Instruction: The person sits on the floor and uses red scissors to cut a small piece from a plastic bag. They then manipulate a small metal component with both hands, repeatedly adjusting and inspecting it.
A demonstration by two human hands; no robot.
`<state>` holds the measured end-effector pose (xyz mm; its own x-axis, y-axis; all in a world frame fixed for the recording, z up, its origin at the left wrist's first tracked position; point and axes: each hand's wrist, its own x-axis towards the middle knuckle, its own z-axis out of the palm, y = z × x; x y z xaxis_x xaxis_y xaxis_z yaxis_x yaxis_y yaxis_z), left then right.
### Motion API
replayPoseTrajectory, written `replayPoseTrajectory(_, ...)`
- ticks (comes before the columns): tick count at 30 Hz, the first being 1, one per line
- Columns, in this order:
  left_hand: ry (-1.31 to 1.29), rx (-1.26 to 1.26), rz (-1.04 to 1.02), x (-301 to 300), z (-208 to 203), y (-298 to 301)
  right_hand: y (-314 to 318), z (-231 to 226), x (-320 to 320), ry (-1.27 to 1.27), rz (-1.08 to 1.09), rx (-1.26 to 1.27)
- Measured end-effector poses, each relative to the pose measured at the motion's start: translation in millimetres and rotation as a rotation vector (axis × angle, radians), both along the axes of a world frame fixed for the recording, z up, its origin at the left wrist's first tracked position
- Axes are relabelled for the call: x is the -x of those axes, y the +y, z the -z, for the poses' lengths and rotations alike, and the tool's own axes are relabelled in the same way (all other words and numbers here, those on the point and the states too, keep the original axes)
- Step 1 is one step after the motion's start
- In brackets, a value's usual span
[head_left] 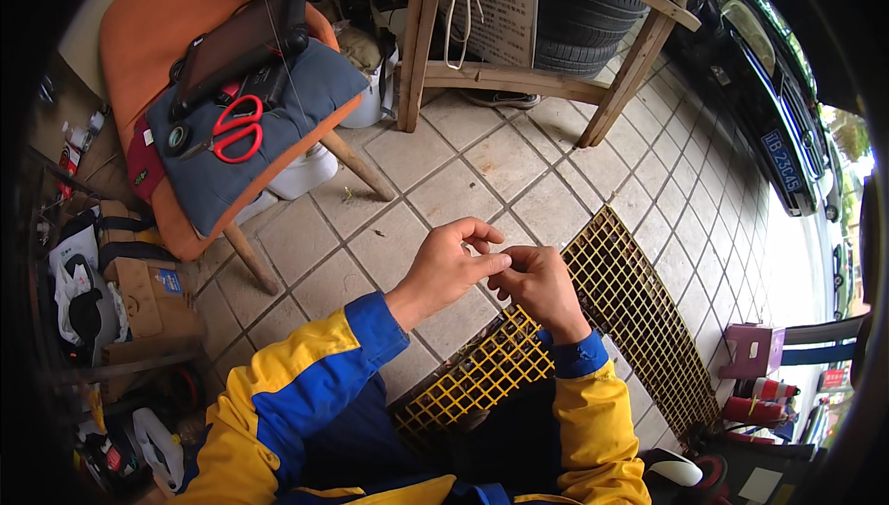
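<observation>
Upper left, the scissor handles [239,125] look like glossy plastic, the cushion [319,88] matt cloth; upper centre, the stand [519,82] is wood; lower centre, the grating [477,368] looks matt.

The yellow sleeves [597,426] have blue cuffs [375,327], the left a blue panel [310,397].

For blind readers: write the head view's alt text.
A bare left hand and bare right hand in yellow-and-blue sleeves appear to meet at the fingertips above a beige tiled floor with yellow grid grating. At upper left, red-handled scissors lie on a blue-grey fabric cushion on an orange, wooden-legged chair.
</observation>
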<state>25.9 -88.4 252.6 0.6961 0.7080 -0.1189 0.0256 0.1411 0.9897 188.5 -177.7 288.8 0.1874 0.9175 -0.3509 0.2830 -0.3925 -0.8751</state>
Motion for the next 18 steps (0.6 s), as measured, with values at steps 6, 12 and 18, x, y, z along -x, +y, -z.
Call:
replayPoseTrajectory(6,-0.037,0.019,-0.044,-4.8,1.0,-5.6,-3.0,-1.7,3.6,-0.011,-0.023,0.001)
replayPoseTrajectory(12,-0.159,0.200,-0.088,-2.6,-4.5,-0.1,-8.9,-3.7,-7.7,0.152,0.062,-0.080)
replayPoseTrajectory(18,-0.208,0.352,-0.002,2.5,-15.2,1.8,-11.4,-2.7,-18.6,0.493,0.288,-0.215)
